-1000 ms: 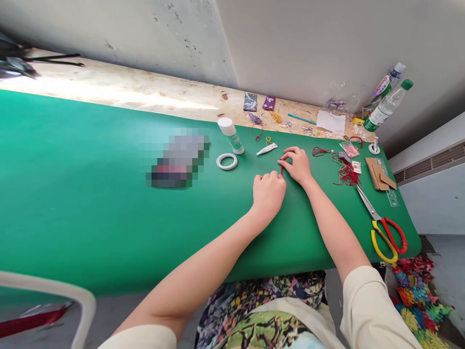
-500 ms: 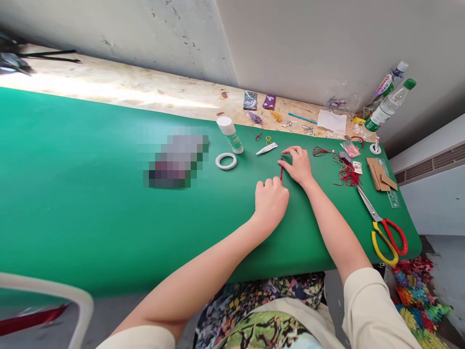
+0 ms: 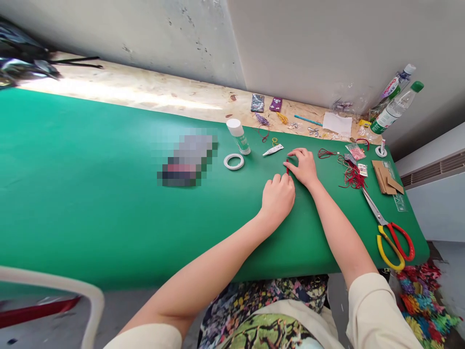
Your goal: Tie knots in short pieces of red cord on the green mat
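Green tabletop point(image 3: 127, 232) stretches wide toward nine o'clock, and both hands are on one short red cord point(image 3: 287, 168)!
Left hand point(image 3: 279, 196) curls its fingers closed around the cord's near end; right hand point(image 3: 304, 167) arches thumb and forefinger at the far end (pinching or merely resting, I can't tell). White tube point(image 3: 273, 150) sits close at eleven, white-capped stick point(image 3: 241, 143) at ten; scissors point(image 3: 379, 217) lie at four, handles near the right-hand edge.
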`<state>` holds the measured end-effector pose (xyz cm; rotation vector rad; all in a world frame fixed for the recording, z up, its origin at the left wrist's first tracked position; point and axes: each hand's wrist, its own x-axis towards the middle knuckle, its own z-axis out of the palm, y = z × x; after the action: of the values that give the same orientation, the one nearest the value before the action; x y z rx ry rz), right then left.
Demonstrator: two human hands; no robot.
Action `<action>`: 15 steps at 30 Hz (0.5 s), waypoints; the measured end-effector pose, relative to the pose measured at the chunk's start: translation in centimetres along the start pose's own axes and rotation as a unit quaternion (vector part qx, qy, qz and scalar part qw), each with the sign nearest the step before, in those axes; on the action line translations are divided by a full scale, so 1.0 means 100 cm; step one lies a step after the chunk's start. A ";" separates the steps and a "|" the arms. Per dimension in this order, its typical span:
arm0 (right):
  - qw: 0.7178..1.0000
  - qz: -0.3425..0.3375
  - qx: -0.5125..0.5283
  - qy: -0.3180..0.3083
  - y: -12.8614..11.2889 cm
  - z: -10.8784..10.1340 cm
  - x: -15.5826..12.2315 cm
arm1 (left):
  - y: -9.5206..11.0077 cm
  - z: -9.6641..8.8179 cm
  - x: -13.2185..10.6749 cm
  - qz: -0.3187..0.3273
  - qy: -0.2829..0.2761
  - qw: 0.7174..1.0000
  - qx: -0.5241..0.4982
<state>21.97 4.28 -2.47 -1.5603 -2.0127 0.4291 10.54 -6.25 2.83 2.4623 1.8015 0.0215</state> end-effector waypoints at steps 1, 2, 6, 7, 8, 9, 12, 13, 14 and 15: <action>1.000 0.001 0.000 0.000 0.000 0.000 0.000 | 0.000 0.000 0.000 0.004 -0.006 1.000 -0.004; 1.000 0.002 0.000 0.000 0.000 0.000 0.000 | 0.000 0.001 0.000 0.007 -0.010 1.000 -0.006; 1.000 0.003 0.009 0.000 -0.001 -0.002 0.000 | 0.001 0.001 0.001 0.013 -0.011 1.000 -0.007; 1.000 0.003 0.013 0.003 -0.001 -0.002 0.000 | 0.001 0.001 0.002 0.013 -0.008 1.000 -0.008; 1.000 0.003 0.018 0.007 -0.001 -0.002 0.000 | 0.001 0.001 0.002 0.014 -0.005 1.000 -0.008; 1.000 0.004 0.024 0.011 -0.001 -0.001 0.000 | 0.001 0.002 0.002 0.013 -0.001 1.000 -0.009; 0.998 0.006 0.053 0.029 -0.001 0.000 0.000 | 0.001 0.002 0.003 0.014 0.009 1.000 -0.010; 0.997 0.008 0.064 0.038 -0.001 0.000 0.000 | 0.000 0.002 0.003 0.015 0.010 1.000 -0.010; 0.996 0.012 0.073 0.050 -0.002 -0.001 0.000 | 0.000 0.002 0.003 0.015 0.011 1.000 -0.010; 0.995 0.017 0.075 0.064 -0.003 -0.003 0.000 | 0.000 0.002 0.004 0.015 0.010 1.000 -0.011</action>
<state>21.90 4.16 -2.12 -1.4936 -1.8162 0.4698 10.65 -5.92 2.65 2.4827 1.7630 0.0688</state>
